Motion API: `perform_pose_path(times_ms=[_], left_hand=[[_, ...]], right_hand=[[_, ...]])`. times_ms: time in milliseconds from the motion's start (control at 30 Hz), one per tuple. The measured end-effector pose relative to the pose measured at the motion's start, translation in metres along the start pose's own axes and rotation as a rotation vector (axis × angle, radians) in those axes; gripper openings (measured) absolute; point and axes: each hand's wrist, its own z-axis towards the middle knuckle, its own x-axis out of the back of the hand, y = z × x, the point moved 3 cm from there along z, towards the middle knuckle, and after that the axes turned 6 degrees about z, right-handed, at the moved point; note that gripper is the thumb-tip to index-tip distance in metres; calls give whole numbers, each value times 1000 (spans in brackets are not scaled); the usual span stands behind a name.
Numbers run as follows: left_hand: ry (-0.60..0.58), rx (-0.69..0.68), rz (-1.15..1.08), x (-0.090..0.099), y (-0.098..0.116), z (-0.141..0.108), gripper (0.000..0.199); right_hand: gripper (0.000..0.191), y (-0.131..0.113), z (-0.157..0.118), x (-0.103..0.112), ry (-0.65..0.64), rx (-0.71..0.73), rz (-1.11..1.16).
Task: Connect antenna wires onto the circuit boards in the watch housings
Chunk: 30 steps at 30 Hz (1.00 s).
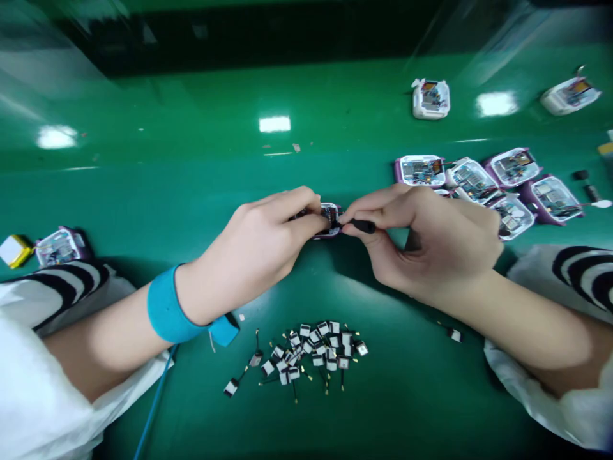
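At the middle of the green table, a small purple-and-white device housing (329,211) with circuitry inside lies between my hands. My left hand (272,233) grips its left side, thumb and fingers closed on it, and covers much of it. On the right, my right hand (421,236) pinches a short black tool (363,226) between thumb and fingers, close to the housing's right edge. What the tool's tip touches is too small to make out. A blue wrist strap (171,305) is round my left wrist.
Several open housings (514,167) sit right of my right hand, with two white ones (431,99) further back. Small black-and-white parts with leads (330,348) are heaped in front. Another housing (60,248) and a yellow-edged part (16,250) lie far left. A blue cord (156,402) runs down.
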Motion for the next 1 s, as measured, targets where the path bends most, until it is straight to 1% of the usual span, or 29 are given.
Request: perform_pose_path(times_ms=[100, 200, 267, 367, 433, 500, 567, 633, 700, 767, 800, 867, 933, 1000], left_hand=[[7, -8, 4, 0, 0, 0, 23], [9, -6, -7, 1, -1, 0, 22], [14, -6, -29, 1, -1, 0, 22], [24, -3, -62, 2, -2, 0, 20], [23, 9, -76, 2, -3, 1, 20], [12, 20, -80, 2, -3, 1, 19], [1, 41, -76, 5, -1, 0, 19], [-8, 98, -100, 9, 0, -1, 24], [-30, 186, -172, 15, 0, -2, 30], [-58, 225, -244, 21, -3, -2, 35], [-66, 201, -262, 23, -4, -1, 42], [-114, 91, -277, 25, -7, 0, 57], [-212, -20, -306, 22, -10, 1, 67], [-312, -59, -348, 16, -13, 0, 70]], right_hand=[[24, 3, 1, -2, 4, -12, 69], [20, 7, 2, -4, 15, -46, 150], [18, 12, 2, -2, 111, -99, 258], [19, 16, 1, 5, 318, -155, 423], [20, 16, 2, 9, 359, -190, 468], [20, 16, 3, 12, 336, -245, 501], [18, 16, 4, 15, 301, -294, 546], [16, 17, 5, 18, 234, -319, 570], [13, 17, 8, 19, 102, -317, 518], [10, 14, 10, 17, -88, -286, 380], [9, 12, 10, 15, -193, -266, 304], [6, 7, 10, 10, -349, -235, 199], [2, 2, 8, 6, -420, -224, 171], [11, -1, 5, 2, -423, -205, 139]])
